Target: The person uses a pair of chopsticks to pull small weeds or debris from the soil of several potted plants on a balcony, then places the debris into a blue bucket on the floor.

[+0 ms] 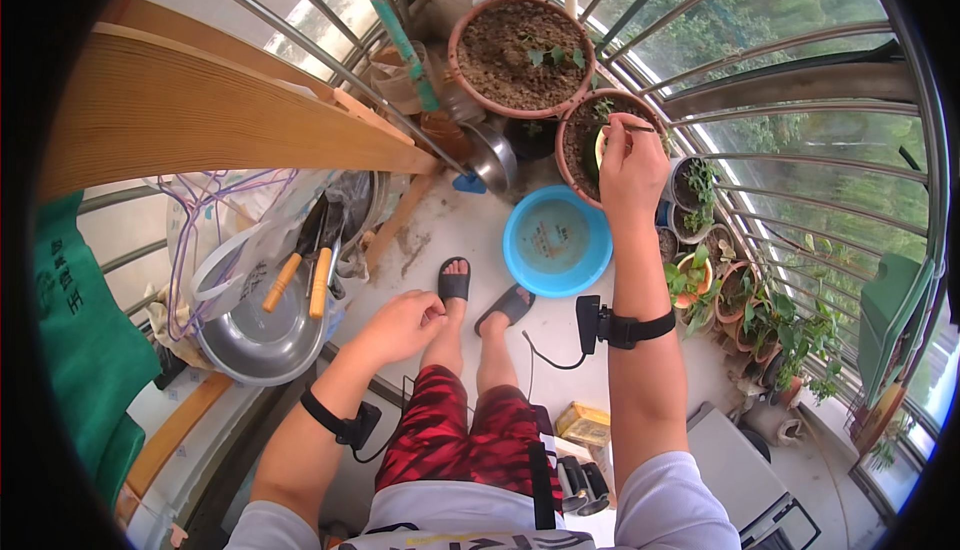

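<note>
Pinching a small tool (640, 129) – right hand (632, 165) over clay pot (575, 125) – left hand (403, 322) on knee

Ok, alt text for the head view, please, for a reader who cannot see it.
Seen from above on a barred balcony, a person's right hand reaches into a small terracotta pot of soil, pinching a thin stick-like thing, while the left hand rests on the knee. A blue basin sits by the sandalled feet, a larger soil-filled pot behind.

Pale, stained floor (440, 225) with blue basin (556, 240), clay pots (520, 55) and steel bowl (262, 335).
</note>
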The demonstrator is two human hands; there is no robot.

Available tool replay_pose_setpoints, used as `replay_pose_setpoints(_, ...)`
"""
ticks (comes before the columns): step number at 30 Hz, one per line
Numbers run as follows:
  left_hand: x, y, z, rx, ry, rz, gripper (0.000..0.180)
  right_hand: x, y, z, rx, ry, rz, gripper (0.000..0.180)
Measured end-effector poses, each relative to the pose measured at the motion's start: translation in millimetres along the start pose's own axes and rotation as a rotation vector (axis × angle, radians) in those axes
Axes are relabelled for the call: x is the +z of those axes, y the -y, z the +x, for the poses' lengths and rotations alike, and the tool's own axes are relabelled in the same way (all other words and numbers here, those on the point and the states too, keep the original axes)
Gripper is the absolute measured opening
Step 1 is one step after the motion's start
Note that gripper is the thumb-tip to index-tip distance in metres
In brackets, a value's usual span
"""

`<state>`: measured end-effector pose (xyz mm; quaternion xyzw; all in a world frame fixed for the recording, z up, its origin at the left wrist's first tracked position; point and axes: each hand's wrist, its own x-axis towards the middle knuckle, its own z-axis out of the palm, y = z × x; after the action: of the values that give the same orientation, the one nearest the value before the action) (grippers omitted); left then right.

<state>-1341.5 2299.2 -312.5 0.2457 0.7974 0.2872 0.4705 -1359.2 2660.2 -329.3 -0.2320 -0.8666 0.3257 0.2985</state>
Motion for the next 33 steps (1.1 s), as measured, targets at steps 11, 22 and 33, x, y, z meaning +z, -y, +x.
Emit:
replay_pose_setpoints(11,3,2,2,0.029,-0.007,0.004,0.022,20,14,-19,-0.03,0.133,0.086,0.006)
replay_pose_setpoints(22,1,3,-2,0.009,0.0,0.005,0.022,27,20,-15,-0.068,0.123,0.017,0.007)
replay_pose_setpoints(33,-1,3,-1,0.002,0.015,-0.022,0.023,54,1,-16,0.056,0.225,-0.059,0.009)
